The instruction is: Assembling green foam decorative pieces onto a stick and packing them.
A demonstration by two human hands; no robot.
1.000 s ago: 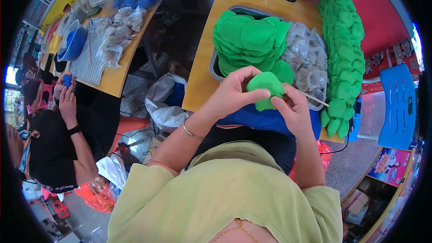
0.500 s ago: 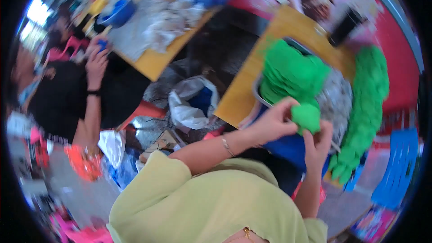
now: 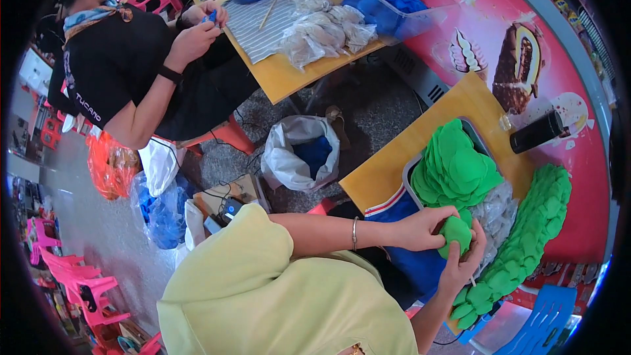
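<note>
Between my left hand (image 3: 424,229) and my right hand (image 3: 465,256) is a small green soft piece (image 3: 455,235), pinched by the fingers of both. What kind of thing it is I cannot tell. Just beyond my hands, a grey tray (image 3: 413,177) holds a heap of similar green flat rounded pieces (image 3: 453,164). Crumpled clear plastic (image 3: 496,213) lies beside the tray. To its right a long, neatly overlapped row of green pieces (image 3: 526,236) runs along the table. A blue cloth (image 3: 411,256) with a striped edge hangs under my left wrist.
A black cylindrical bottle (image 3: 536,133) lies at the table's (image 3: 381,164) far right. On the floor stands a white sack (image 3: 279,158) with blue pieces inside. At another table (image 3: 279,82), a person in black (image 3: 131,82) holds a blue piece. A blue plastic chair (image 3: 545,315) is lower right.
The view has swung, so the tables sit lower in it and more of the far side shows. Both hands still hold the green piece, with their fingers now closer together around it.
</note>
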